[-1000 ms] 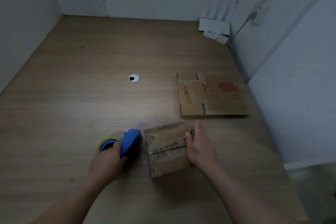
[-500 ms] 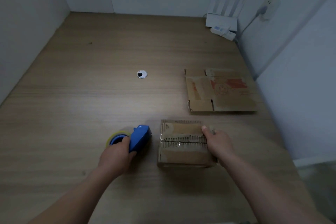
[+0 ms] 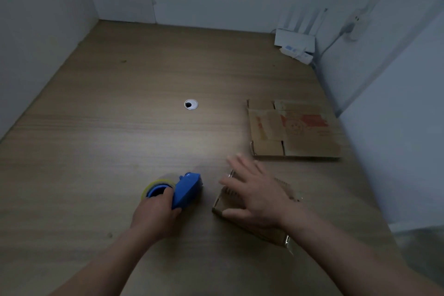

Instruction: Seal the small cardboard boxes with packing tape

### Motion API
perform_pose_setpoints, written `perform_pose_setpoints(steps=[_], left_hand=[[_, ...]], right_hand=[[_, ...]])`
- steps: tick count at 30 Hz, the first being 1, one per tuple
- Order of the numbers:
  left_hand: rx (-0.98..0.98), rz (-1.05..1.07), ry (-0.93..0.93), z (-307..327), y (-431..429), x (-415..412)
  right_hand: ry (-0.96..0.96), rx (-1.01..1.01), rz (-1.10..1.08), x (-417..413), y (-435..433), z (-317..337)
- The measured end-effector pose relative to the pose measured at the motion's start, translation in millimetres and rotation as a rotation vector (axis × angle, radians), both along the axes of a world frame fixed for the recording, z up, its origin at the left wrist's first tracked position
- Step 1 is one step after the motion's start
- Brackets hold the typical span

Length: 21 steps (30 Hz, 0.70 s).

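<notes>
**While the left hand (image 3: pixel 156 214) grips the tape dispenser (image 3: pixel 186 190), the right hand (image 3: pixel 257 196) lies spread over the box (image 3: pixel 262 232)**

Where the lower middle of the frame shows the work area, a small cardboard box sits on the wooden desk (image 3: pixel 120 139), turned at an angle to the desk edge. The right hand covers its top, palm down, fingers straight and fanned apart, thumb along the box's near left edge. The fingers are blurred, and whether the palm presses down cannot be told. Just left of the box, apart from it, the blue tape dispenser stands on the desk. The left hand's fingers are curled round its body beside the tape roll (image 3: pixel 153 186). A piece of flat cardboard (image 3: pixel 294 130) with red print lies at centre right, beyond the box. A round cable hole (image 3: pixel 191 104) sits mid-desk. A white router (image 3: pixel 294 38) stands in the upper right corner.
</notes>
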<state>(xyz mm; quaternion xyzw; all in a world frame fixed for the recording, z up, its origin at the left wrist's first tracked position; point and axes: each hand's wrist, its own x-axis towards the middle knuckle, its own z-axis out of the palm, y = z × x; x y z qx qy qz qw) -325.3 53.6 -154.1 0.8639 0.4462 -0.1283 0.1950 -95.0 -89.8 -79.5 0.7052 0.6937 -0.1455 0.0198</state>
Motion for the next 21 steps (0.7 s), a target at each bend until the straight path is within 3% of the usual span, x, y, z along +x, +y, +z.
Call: perform_pose_setpoints(steps=[2, 8, 14, 18, 21], left_hand=[[0.009, 0.005, -0.001, -0.9, -0.2, -0.7], [-0.003, 0.059, -0.019, -4.3, -0.3, -6.6], [-0.018, 0.051, 0.012, -3.6, 0.9, -11.1], [-0.008, 0.048, 0.013, -1.9, 0.4, -11.0], [0.021, 0.055, 0.011, -1.7, -3.2, -9.8]], right_hand=[[-0.031, -0.074, 0.075, 0.4, 15.2, -12.9], [-0.059, -0.011, -0.064, 3.6, 22.4, -28.9], [0.064, -0.112, -0.167, -3.6, 18.0, -17.8], [0.168, 0.217, -0.524, 2.6, -35.5, -9.8], [0.174, 0.194, -0.805, -2.3, -86.9, -33.5]])
